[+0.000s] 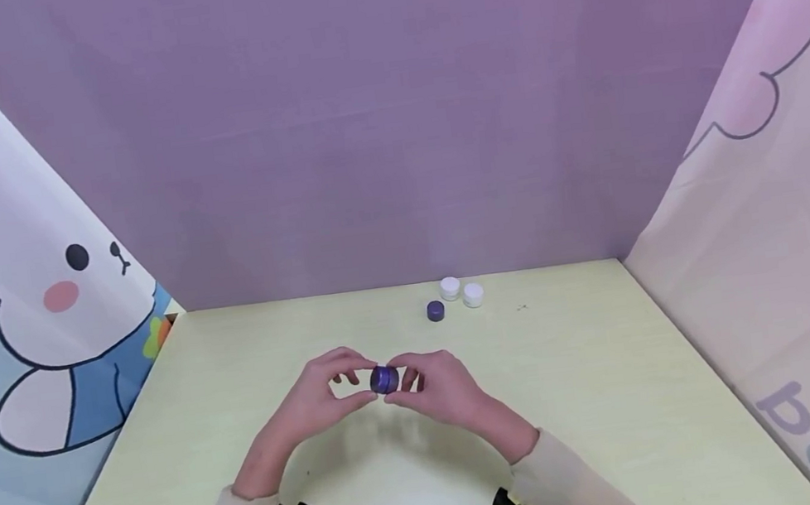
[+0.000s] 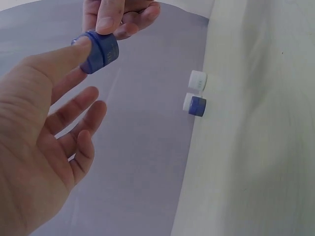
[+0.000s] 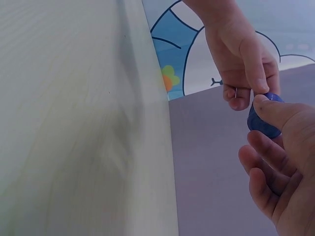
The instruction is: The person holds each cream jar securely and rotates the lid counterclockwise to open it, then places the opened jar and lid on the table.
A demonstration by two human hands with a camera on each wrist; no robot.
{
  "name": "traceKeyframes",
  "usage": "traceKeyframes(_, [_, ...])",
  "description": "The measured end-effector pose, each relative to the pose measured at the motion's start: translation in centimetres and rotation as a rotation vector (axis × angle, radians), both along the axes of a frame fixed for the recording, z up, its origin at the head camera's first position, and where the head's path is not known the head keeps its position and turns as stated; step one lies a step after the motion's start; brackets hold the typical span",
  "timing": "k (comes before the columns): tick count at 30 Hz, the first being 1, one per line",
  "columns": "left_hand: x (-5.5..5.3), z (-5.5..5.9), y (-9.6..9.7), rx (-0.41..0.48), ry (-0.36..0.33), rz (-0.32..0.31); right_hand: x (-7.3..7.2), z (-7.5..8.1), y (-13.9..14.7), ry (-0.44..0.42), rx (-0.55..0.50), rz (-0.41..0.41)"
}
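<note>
Between both hands, above the table, is a small dark blue jar [image 1: 384, 380] with a seam around its middle, turned on its side. My left hand [image 1: 323, 393] pinches one end of the jar with thumb and forefinger. On the opposite end, the thumb and forefinger of my right hand [image 1: 435, 384] pinch it. In the left wrist view the jar [image 2: 102, 50] shows faint lettering on its side. The other fingers of both hands are loosely bent. In the right wrist view the thumb partly hides the jar [image 3: 264, 120].
Toward the table's back edge stand another dark blue jar [image 1: 436, 311] and two white jars, one at the rear [image 1: 450, 287] and one to the right [image 1: 473, 295]. A purple backdrop [image 1: 390, 121] rises behind the pale table [image 1: 601, 397]. Printed cloths flank both sides.
</note>
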State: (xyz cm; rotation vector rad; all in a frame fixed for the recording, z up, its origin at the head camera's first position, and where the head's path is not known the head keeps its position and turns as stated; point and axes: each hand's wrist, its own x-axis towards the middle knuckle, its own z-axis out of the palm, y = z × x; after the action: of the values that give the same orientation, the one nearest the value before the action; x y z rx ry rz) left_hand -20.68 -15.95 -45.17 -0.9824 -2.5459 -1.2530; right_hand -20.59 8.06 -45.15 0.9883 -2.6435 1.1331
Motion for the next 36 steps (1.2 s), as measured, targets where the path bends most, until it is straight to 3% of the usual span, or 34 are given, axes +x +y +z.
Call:
traceKeyframes(14, [0.4,-0.5,1.0,0.042,0.018,0.111,0.4,0.2,0.1,0.059,0.045,-0.035])
traceKeyframes(21, [0.7,-0.5,0.9,-0.031,-0.019,0.175,0.5,0.2,0.2,0.018,0.022,-0.04])
traceKeyframes(24, [0.7,-0.4,0.5,-0.061,-0.015,0.131,0.4,0.0,0.2,-0.006,0.012,-0.037])
traceKeyframes(30, [0.4,-0.2,0.0,-0.049,0.021,-0.018,0.2,-0.3,0.2,-0.016,-0.019,-0.02])
traceKeyframes(36, [0.4,-0.1,0.0,-0.037,0.011,-0.054,0.2,-0.3,0.1,-0.042,-0.029,-0.006])
